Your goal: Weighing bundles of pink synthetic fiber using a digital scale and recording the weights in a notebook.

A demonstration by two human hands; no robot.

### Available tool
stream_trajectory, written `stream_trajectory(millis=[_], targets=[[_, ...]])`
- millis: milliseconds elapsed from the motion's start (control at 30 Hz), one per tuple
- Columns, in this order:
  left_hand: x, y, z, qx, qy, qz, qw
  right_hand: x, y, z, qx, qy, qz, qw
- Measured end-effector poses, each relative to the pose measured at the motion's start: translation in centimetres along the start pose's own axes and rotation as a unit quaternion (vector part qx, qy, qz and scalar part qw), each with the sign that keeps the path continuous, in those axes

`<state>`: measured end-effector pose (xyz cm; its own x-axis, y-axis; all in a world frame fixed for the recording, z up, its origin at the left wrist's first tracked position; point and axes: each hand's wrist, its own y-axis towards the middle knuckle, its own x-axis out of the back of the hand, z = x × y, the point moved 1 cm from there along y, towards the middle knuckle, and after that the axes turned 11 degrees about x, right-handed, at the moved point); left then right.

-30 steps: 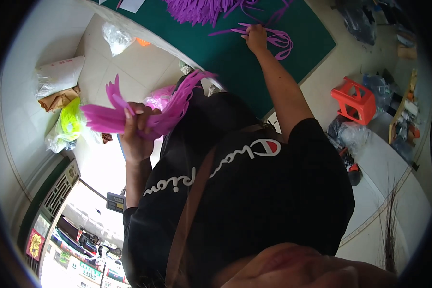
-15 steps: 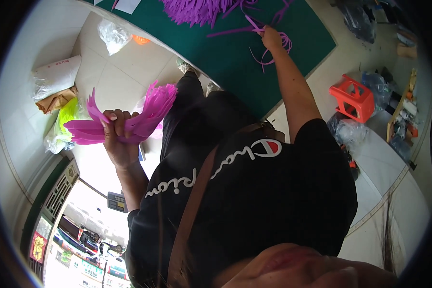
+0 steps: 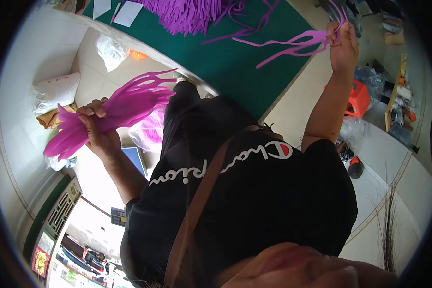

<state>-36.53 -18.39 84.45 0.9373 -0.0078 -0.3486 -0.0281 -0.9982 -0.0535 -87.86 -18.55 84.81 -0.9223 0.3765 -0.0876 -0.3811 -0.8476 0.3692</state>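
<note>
My left hand [image 3: 100, 129], off to the left beside my body, is closed round a thick bundle of flat magenta strips [image 3: 137, 98]. Broad ends fan out on one side of the fist, and narrow pointed ends stick out on the other. High at the right, past the table edge, my right hand [image 3: 345, 53] pinches a few thin purple strips [image 3: 305, 38] with long split tails. The tails trail left over the green table [image 3: 264, 77]. A large heap of purple strips [image 3: 187, 14] lies at the table's far side, with loose curly strips [image 3: 242, 26] next to it.
White cards [image 3: 128, 13] and a pen [image 3: 115, 13] lie on the table's far left. A red plastic stool [image 3: 357, 98] stands on the floor at right, near plastic bags. Another clear bag [image 3: 111, 52] and an orange item [image 3: 138, 54] lie left of the table.
My right hand has swung up and right, off the table, drawing purple strips with it. My left hand has shifted slightly left, and its bundle is turned and spread wider.
</note>
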Motion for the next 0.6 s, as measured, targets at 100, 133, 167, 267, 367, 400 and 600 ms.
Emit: stream_trajectory(millis=[100,133,167,267,367,400,600], targets=[[0.3,0.4,0.0,-0.055,0.018,0.036,0.998,-2.5,-0.4,3.0,0.014,0.048,-0.007,0.999],[0.5,0.4,0.1,-0.054,0.0,0.041,0.998,-3.4,-0.6,4.0,0.023,0.061,0.009,0.998],[0.7,0.5,0.1,-0.049,-0.016,0.042,0.998,-4.6,-1.0,4.8,0.018,0.038,0.043,0.998],[0.4,1.0,0.4,0.007,-0.18,0.175,0.968,-9.4,-3.4,6.5,-0.024,0.039,0.051,0.998],[-1.3,0.6,1.3,0.057,-0.185,0.121,0.974,-15.6,-5.0,7.1,-0.093,0.196,0.229,0.949],[-2.0,0.7,1.4,0.092,-0.229,0.135,0.96,-17.8,-6.1,7.2,-0.112,0.244,0.293,0.918],[-3.8,-0.3,2.6,0.173,-0.274,0.084,0.942,-29.7,-10.2,5.5,0.057,0.175,0.376,0.908]])
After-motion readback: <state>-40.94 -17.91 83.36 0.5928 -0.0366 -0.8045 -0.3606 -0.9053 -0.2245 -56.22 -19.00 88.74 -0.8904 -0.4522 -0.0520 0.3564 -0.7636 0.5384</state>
